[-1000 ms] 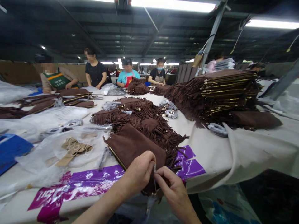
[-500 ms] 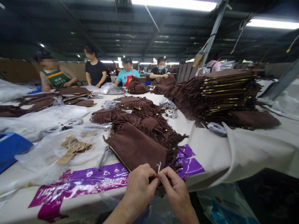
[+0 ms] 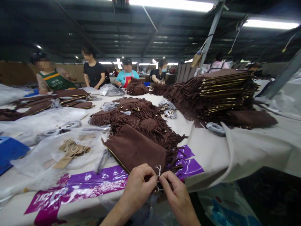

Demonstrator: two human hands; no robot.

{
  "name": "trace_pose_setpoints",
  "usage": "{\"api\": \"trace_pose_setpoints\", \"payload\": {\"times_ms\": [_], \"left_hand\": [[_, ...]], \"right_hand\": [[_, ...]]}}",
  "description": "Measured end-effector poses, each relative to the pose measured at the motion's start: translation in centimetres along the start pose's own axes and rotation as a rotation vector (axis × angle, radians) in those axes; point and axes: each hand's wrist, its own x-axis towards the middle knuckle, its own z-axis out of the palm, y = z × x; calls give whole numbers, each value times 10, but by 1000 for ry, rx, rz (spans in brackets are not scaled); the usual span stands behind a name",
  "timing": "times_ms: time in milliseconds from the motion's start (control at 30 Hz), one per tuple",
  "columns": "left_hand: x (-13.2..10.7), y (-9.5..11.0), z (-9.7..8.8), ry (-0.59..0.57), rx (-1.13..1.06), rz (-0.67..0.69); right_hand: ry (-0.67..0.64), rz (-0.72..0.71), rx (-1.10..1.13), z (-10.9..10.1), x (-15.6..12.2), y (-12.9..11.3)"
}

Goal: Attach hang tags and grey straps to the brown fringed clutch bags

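At the table's front edge my left hand and my right hand pinch a thin white string between them. Its frayed ends stick up above the fingertips, and a loop shows just below. Right behind the hands lies a flat brown bag, a gold zip along its left side and fringe at its right. What hangs from the string under the fingers is too small to make out.
More fringed brown bags lie behind. A tall bag stack stands at right. Cardboard tags rest on clear plastic at left, near a blue bin. Purple plastic covers the front edge. Several people work across the table.
My fingertips have drawn slightly apart, and more of the string and its loop shows between them. The view has shifted slightly. A masked co-worker opposite has lowered a brown bag.
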Motion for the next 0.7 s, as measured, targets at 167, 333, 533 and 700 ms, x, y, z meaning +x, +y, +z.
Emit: {"api": "trace_pose_setpoints", "payload": {"times_ms": [167,333,533,700], "left_hand": [[7,5,-6,-181,-461,-230],[13,6,-17,-274,-751,-271],[11,-3,-21,-296,-1022,-349],[9,-8,-19,-276,-1143,-353]], "right_hand": [[-225,87,172,-19,-8,-12],[-395,95,88,-46,-16,-18],[-370,238,926,-47,-18,-21],[-95,276,843,-33,-18,-20]]}}
